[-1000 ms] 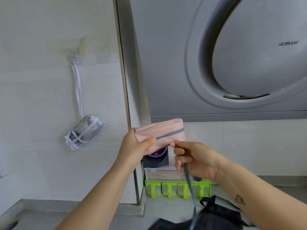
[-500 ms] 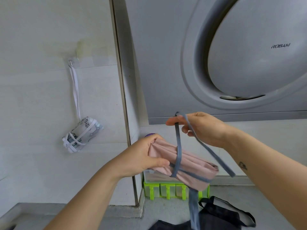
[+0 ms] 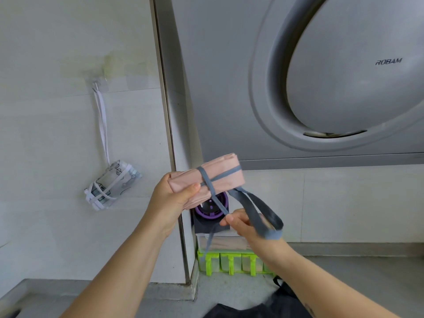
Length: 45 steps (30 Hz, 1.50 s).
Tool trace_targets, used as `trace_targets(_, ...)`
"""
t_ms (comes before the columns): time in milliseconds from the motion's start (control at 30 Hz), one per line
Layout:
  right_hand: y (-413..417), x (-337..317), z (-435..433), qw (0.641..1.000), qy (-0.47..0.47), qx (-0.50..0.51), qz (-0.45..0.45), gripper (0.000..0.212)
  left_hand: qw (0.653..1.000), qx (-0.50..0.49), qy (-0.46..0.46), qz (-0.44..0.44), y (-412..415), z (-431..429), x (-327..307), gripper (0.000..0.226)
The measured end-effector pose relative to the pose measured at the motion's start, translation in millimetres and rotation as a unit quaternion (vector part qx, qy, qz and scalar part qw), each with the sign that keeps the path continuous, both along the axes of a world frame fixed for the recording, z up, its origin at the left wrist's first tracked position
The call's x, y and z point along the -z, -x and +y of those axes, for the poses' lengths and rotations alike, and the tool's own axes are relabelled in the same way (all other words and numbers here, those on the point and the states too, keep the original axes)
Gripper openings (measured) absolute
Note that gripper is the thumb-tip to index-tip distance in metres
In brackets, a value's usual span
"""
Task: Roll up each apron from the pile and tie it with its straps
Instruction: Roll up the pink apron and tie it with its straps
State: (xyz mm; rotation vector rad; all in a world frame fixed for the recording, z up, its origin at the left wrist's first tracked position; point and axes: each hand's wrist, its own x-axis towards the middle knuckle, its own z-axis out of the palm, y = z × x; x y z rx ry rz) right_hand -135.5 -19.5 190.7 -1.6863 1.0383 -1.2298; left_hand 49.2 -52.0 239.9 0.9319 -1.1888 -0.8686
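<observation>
A pink apron (image 3: 220, 177), rolled into a short bundle, is held up in front of the wall. My left hand (image 3: 174, 198) grips its left end with the thumb on top. Grey straps (image 3: 254, 207) cross over the roll and run down to my right hand (image 3: 243, 226), which pinches them below and to the right of the bundle; a loop trails off to the right. A white patterned apron (image 3: 112, 184), rolled and tied, hangs by its white strap from a wall hook on the left. A black apron (image 3: 263, 306) lies on the counter at the bottom.
A grey range hood (image 3: 321, 88) fills the upper right. Below the roll stand a purple-ringed device (image 3: 211, 210) and a lime green rack (image 3: 229, 262) holding containers. The grey counter (image 3: 367, 276) runs along the bottom, meeting the tiled wall.
My right hand came down from above the roll to below it, pulling the grey strap around the bundle. The roll rose and levelled in my left hand.
</observation>
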Motion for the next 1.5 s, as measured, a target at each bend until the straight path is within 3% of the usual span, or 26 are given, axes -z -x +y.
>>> trace_targets(267, -2.1, -33.9, 8.0, 0.996, -0.022, -0.017, -0.085, 0.024, 0.966, -0.140, 0.086, -0.199, 11.0, 3.4, 12.1, 0.030)
trace_targets(433, 2.6, -57.2, 7.3, 0.997, 0.030, -0.026, -0.070, 0.027, 0.960, -0.131, 0.093, -0.228, 17.3, 3.1, 7.6, 0.030)
trace_targets(667, 10.3, -64.9, 11.1, 0.995, 0.026, -0.063, -0.073, 0.022, 0.979, -0.108, 0.055, -0.162, 12.2, 5.8, -5.2, 0.030)
trace_targets(800, 15.5, -84.8, 8.3, 0.996, 0.054, -0.056, -0.032, 0.027, 0.971, -0.026, 0.089, -0.221, 16.1, 19.9, -2.0, 0.030)
trace_targets(967, 29.7, -113.8, -9.4, 0.980, 0.082, -0.009, 0.180, 0.022, 0.933, 0.020, 0.118, -0.339, 13.4, 33.5, -3.1, 0.029)
trace_targets(1067, 33.7, -113.7, -18.9, 0.978, 0.065, -0.022, 0.195, 0.015, 0.916, 0.016, 0.160, -0.368, 14.2, 41.4, -7.2, 0.030)
trace_targets(1167, 33.6, -106.6, -25.7, 0.991, 0.021, -0.035, 0.128, 0.012, 0.856, -0.005, 0.253, -0.450, 15.1, 46.7, -4.0, 0.029)
trace_targets(1200, 32.7, -104.0, -27.4, 0.993, 0.007, -0.054, 0.108, 0.013, 0.815, -0.021, 0.316, -0.485, 14.5, 46.8, -2.6, 0.024)
trace_targets(1300, 30.0, -100.4, -28.3, 0.991, -0.021, -0.111, 0.077, 0.021, 0.633, -0.077, 0.523, -0.565, 8.5, 39.8, 3.8, 0.020)
trace_targets(1333, 29.4, -99.7, -27.9, 0.988, -0.028, -0.131, 0.080, 0.022, 0.596, -0.079, 0.568, -0.562, 6.6, 37.2, 5.8, 0.018)
trace_targets(1500, 28.1, -91.7, -27.9, 0.968, -0.076, -0.225, 0.082, 0.024, 0.506, -0.056, 0.679, -0.529, 0.6, 33.7, 2.4, 0.018)
